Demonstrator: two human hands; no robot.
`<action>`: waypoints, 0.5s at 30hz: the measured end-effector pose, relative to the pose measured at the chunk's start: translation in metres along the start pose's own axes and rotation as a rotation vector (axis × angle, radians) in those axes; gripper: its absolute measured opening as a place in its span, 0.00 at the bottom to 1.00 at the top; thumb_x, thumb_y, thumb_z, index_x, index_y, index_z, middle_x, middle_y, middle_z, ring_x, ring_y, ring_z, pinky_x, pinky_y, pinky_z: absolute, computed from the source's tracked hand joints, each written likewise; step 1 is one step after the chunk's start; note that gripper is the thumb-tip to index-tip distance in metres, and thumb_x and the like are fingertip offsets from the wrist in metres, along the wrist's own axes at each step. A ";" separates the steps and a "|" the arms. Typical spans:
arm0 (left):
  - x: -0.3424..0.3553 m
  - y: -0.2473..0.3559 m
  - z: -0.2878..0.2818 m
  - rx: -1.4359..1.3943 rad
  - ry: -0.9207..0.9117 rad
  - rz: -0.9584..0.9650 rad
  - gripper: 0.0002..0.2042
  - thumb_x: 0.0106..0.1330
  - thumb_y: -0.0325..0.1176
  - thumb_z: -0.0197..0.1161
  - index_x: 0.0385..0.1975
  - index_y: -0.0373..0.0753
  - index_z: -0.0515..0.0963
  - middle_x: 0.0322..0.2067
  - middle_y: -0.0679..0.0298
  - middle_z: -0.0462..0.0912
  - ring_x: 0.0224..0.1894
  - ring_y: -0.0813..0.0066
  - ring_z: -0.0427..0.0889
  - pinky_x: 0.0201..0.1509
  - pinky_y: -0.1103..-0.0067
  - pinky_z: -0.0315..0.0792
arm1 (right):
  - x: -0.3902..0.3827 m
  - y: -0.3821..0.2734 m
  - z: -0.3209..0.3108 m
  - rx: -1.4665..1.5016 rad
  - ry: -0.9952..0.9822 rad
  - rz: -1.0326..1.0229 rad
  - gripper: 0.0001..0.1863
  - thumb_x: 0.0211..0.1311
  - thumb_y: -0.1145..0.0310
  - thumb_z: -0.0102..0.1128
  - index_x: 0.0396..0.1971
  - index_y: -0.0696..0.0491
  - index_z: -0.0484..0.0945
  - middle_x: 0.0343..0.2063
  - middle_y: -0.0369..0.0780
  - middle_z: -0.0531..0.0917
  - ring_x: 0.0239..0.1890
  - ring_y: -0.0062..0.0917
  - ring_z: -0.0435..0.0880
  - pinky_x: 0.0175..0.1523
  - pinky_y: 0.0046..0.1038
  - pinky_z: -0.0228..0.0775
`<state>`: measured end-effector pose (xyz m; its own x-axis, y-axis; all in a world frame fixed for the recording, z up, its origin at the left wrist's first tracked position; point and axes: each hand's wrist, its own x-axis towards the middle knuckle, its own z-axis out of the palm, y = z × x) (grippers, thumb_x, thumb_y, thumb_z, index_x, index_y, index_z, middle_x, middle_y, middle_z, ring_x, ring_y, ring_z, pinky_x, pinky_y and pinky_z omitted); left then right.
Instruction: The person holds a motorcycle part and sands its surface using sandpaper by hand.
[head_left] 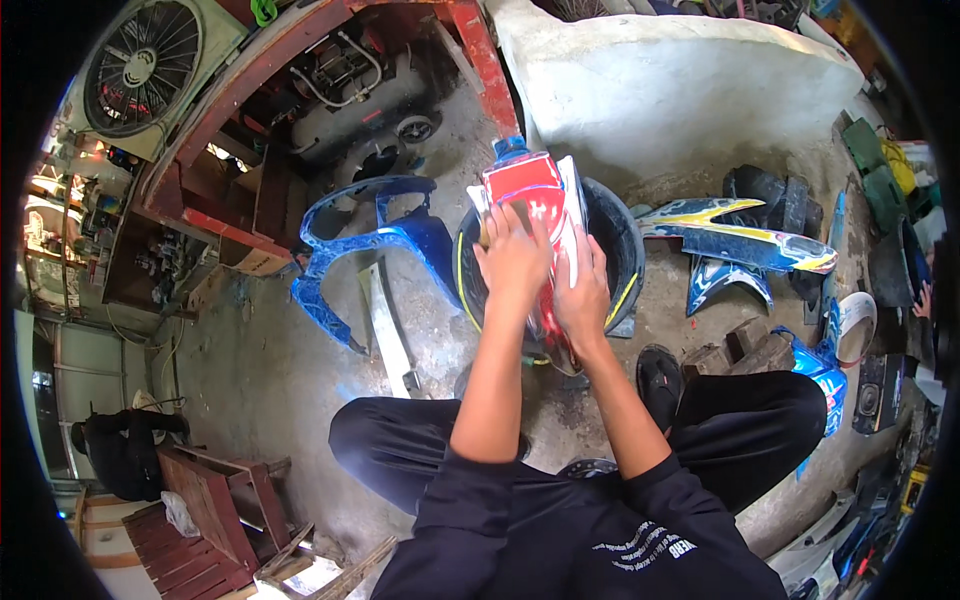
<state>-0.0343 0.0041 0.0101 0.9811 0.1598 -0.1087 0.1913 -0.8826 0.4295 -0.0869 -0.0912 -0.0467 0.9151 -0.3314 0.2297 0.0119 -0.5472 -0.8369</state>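
A red, white and blue motorbike fairing panel (538, 190) rests across a round black tub (625, 235) in front of me, its narrow end pointing toward my body. My left hand (515, 255) presses down on the panel's red face, fingers stretched forward over a small brownish pad (521, 208) that is mostly covered. On the panel's right edge lies my right hand (583, 290), gripping it with the fingers along the white side. What is inside the tub is mostly hidden by the panel and my arms.
A blue fairing frame (430, 245) and a pale strip (385, 330) lie on the left floor. Painted panels (740, 245) and wooden blocks (735, 350) are at right. Beyond stand a white wall (680, 85) and an air compressor (370, 110). A person (125, 450) is at far left.
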 end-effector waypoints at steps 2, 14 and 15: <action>-0.025 0.005 0.001 -0.024 -0.030 0.031 0.38 0.75 0.58 0.35 0.72 0.30 0.55 0.74 0.47 0.54 0.77 0.52 0.52 0.75 0.46 0.48 | 0.004 0.002 -0.003 -0.010 0.009 0.002 0.28 0.71 0.56 0.51 0.67 0.50 0.68 0.62 0.55 0.70 0.62 0.54 0.72 0.64 0.46 0.66; 0.012 0.008 0.002 0.020 0.042 -0.103 0.38 0.75 0.57 0.38 0.71 0.25 0.56 0.73 0.44 0.55 0.76 0.51 0.53 0.75 0.47 0.47 | 0.003 0.000 0.000 0.005 -0.005 0.000 0.28 0.71 0.56 0.52 0.68 0.48 0.67 0.62 0.55 0.70 0.62 0.53 0.72 0.64 0.46 0.66; 0.003 0.013 0.008 0.037 0.036 -0.106 0.39 0.75 0.57 0.39 0.70 0.24 0.56 0.72 0.43 0.56 0.76 0.50 0.53 0.74 0.47 0.48 | 0.005 0.004 -0.003 -0.002 0.006 0.006 0.28 0.71 0.56 0.52 0.68 0.48 0.67 0.62 0.55 0.70 0.62 0.53 0.72 0.64 0.46 0.66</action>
<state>-0.0290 -0.0104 0.0085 0.9560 0.2683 -0.1190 0.2935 -0.8757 0.3835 -0.0835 -0.0969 -0.0475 0.9127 -0.3391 0.2279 0.0059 -0.5469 -0.8372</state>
